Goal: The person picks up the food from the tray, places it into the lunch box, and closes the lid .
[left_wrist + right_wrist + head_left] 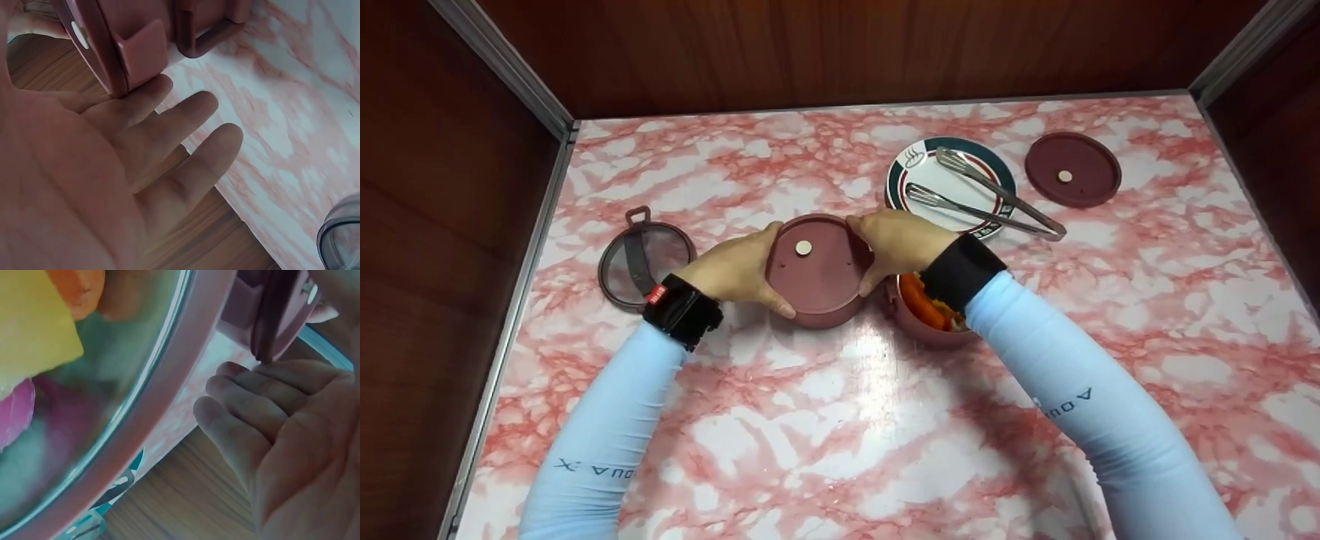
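Note:
A round, dusky-pink food container (819, 285) with a lid and a small white knob stands in the middle of the table, between both hands. My left hand (735, 268) holds its left side, thumb on the near rim and forefinger at the far rim. On the opposite side my right hand (900, 244) grips it in the same way. In the left wrist view, the remaining fingers (191, 152) reach out beside a side clip (146, 53). Just right of it, partly behind the right wrist, an uncovered pink container (936, 339) holds orange, yellow and pink food pieces (39, 332).
Behind the right hand lies a green-rimmed plate (997, 169) with metal tongs (1039, 219) across it. A loose pink lid (1072, 161) lies farther right. By the left wrist is a round, see-through piece with a brown rim (606, 262) and a loop. Wooden panels (840, 52) border the table.

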Available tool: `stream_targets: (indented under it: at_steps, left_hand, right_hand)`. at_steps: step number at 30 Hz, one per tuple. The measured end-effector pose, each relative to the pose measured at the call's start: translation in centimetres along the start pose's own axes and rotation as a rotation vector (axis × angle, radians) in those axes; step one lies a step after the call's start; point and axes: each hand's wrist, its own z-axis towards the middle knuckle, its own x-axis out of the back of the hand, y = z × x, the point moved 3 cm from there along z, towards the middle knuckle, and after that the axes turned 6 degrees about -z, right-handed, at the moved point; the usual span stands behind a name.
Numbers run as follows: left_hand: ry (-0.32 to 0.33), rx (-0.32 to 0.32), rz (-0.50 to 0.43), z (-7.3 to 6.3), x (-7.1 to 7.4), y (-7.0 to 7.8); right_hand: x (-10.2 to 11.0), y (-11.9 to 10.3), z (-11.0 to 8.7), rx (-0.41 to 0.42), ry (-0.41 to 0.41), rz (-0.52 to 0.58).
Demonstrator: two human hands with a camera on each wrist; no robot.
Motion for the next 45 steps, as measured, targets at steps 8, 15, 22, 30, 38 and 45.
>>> stream_targets:
  at_steps: [8, 15, 22, 30, 38, 45]
  left_hand:
    - [0.021, -0.002, -0.009, -0.3, 0.3, 0.5]
    - [0.018, 0.012, -0.043, -0.3, 0.5, 0.5]
    - [0.006, 0.012, -0.130, 0.1, -0.1, 0.0]
    - [0.007, -0.032, -0.208, -0.1, -0.7, -0.7]
    - [0.084, -0.039, -0.237, -1.0, -1.4, -1.7]
    - [0.150, 0.005, -0.319, -1.9, -2.4, -2.2]
  right_hand:
    - [0.4, -0.7, -0.4, -0.023, 0.018, -0.025]
    - [0.7, -0.6, -0.5, -0.021, 0.042, -0.006]
    - [1.3, 1.0, -0.9, -0.022, -0.028, 0.077]
    - [4.7, 3.4, -6.1, -0.017, 0.194, 0.119]
    - [2.5, 5.0, -10.6, -0.084, 0.379, 0.173]
    - [-1.5, 5.2, -12.6, -0.104, 0.484, 0.242]
